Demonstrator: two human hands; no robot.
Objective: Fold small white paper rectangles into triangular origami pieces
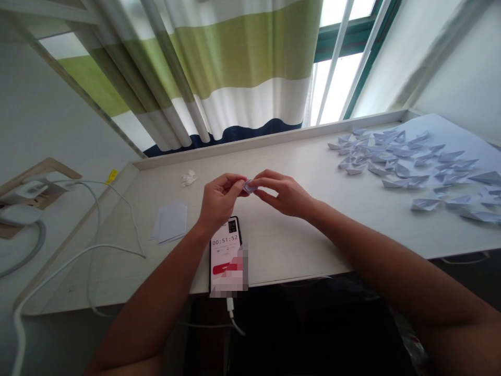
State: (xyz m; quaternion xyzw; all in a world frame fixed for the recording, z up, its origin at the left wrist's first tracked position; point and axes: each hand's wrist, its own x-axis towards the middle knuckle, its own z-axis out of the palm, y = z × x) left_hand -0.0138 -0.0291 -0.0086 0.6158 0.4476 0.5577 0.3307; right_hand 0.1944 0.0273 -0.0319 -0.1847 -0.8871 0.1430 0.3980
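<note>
A small folded piece of white paper is held between my two hands above the middle of the desk. My left hand pinches its left end between thumb and fingers. At its right end, the fingertips of my right hand close on the paper, thumb below and fingers above. Its exact folded shape is mostly covered by my fingers. Many folded paper boats lie crowded on the right side of the desk. A small stack of white paper sheets rests left of my left hand.
A phone showing a timer lies at the desk's front edge, with a charging cable plugged in. Crumpled paper sits behind the sheets. White cords run from a wall socket across the left side. A striped curtain hangs behind.
</note>
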